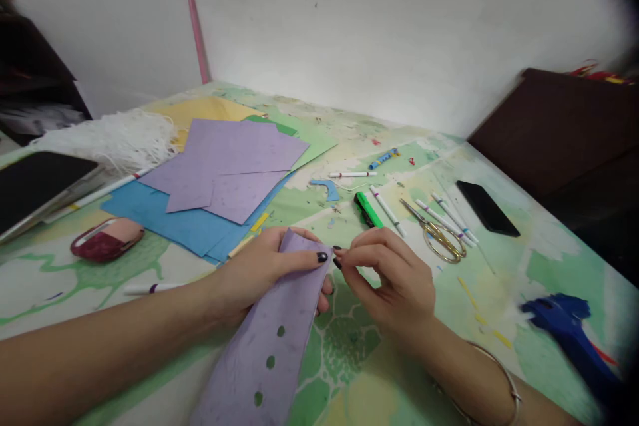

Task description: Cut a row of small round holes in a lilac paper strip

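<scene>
A strip of purple paper (pixel 259 353) runs from the lower edge of the view up to my left hand (pixel 259 259). My left thumb lies flat on top of it with the fingers curled beneath, so the paper is gripped near its far end. Three dark holes line the strip's right side. Just beside the strip's upper right corner, the thumb and fingertips of my right hand (pixel 389 273) are pinched together. Whether a bit of paper or something else small sits between those fingertips is too hard to see.
Purple sheets (pixel 239 153) overlap blue sheets (pixel 150 206) at left, near white string (pixel 114 140). Ahead lie a green cutter (pixel 368 210), gold-handled scissors (pixel 442 239), white markers (pixel 387 210) and a black phone (pixel 486 208). A blue tool (pixel 564 326) rests at right.
</scene>
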### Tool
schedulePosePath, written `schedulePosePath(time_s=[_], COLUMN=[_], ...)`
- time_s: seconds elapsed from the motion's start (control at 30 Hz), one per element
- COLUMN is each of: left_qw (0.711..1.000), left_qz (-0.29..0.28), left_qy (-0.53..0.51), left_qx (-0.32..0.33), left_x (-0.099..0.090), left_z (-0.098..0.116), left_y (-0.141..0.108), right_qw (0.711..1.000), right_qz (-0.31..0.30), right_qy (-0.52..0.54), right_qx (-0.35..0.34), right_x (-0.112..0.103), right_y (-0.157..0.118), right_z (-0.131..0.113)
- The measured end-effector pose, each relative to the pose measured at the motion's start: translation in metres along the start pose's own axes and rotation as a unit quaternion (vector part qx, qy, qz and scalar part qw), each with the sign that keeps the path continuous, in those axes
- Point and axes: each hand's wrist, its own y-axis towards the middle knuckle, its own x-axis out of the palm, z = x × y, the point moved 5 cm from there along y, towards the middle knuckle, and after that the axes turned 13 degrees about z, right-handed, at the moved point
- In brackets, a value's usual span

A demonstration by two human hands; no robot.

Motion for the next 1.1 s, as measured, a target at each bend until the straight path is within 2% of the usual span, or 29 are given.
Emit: schedulePosePath(time_s=[0.1, 0.2, 0.5, 0.7, 0.87, 0.97, 1.1], left_qw=[1.0, 1.0, 0.998, 0.997, 0.997, 0.997, 0.998], left_qz=[0.016, 0.01, 0.0, -0.006, -0.007, -0.012, 0.01], left_qy=[-0.003, -0.019, -0.041, -0.041, -0.031, -0.019, -0.002], left_qx=[-0.01, -0.005, 0.051, 0.071, 0.073, 0.075, 0.059], left_x=[-0.0004, 0.0001, 0.0001, 0.0005, -0.0007, 0.0001, -0.0006], left_z=[-0.0007, -0.0032, -0.0047, -0.0052, -0.004, -0.0024, -0.0023], left_y=[-0.0001, 0.001, 0.0027, 0.0032, 0.0037, 0.0021, 0.0001], right_qw=[0.998, 0.996, 0.999, 1.0, 1.0, 1.0, 0.999], right_qz=[-0.018, -0.016, 0.017, 0.015, 0.01, 0.021, 0.031], right_qy=[-0.024, -0.033, -0.017, -0.005, -0.005, -0.008, -0.012], right_qx=[-0.063, -0.076, -0.038, 0.006, -0.006, 0.013, 0.009], right_x=[0.0013, 0.0015, 0.0013, 0.0002, -0.0004, -0.0026, -0.0044], right_y=[-0.0019, -0.0041, -0.0006, 0.0015, -0.0006, 0.0006, 0.0024], right_z=[-0.004, -0.0037, -0.0037, -0.0026, -0.0036, -0.0015, -0.0014])
